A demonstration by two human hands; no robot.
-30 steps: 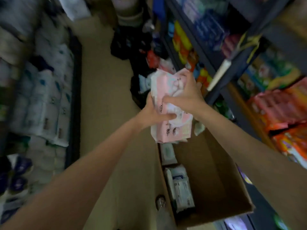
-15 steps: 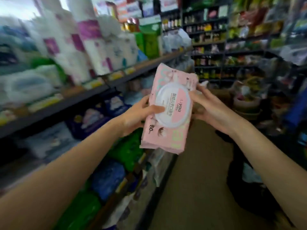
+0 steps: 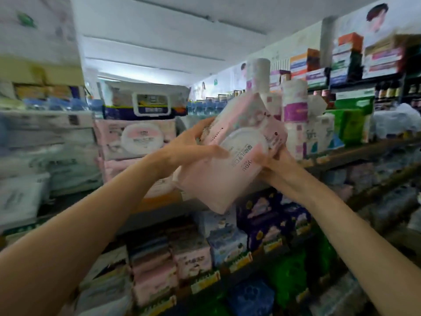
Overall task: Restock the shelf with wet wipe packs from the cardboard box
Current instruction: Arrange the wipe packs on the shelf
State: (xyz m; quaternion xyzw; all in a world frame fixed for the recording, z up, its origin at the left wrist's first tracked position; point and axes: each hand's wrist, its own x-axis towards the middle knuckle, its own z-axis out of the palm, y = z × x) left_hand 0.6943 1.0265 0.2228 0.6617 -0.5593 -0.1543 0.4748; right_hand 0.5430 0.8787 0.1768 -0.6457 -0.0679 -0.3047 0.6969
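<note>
I hold a pink wet wipe pack (image 3: pixel 230 176) with a round white lid, tilted, in front of the upper shelf. My left hand (image 3: pixel 193 147) grips its left side, thumb across the front. My right hand (image 3: pixel 271 158) holds its right lower edge, fingers curled behind it. More than one pack seems stacked in my grip, but blur hides the count. Matching pink packs (image 3: pixel 136 139) are stacked on the shelf (image 3: pixel 355 153) to the left. The cardboard box is out of view.
A large white-and-blue wipes pack (image 3: pixel 145 103) lies on top of the pink stack. Paper rolls (image 3: pixel 293 103) and green packs (image 3: pixel 350 119) stand to the right. Lower shelves hold blue, purple and pink packs (image 3: pixel 268 220). Boxes (image 3: pixel 346 58) line the top right shelf.
I have turned from the aisle to face the shelf and raised the pink pack up toward the upper shelf. Both hands still hold it, and it is now tilted more.
</note>
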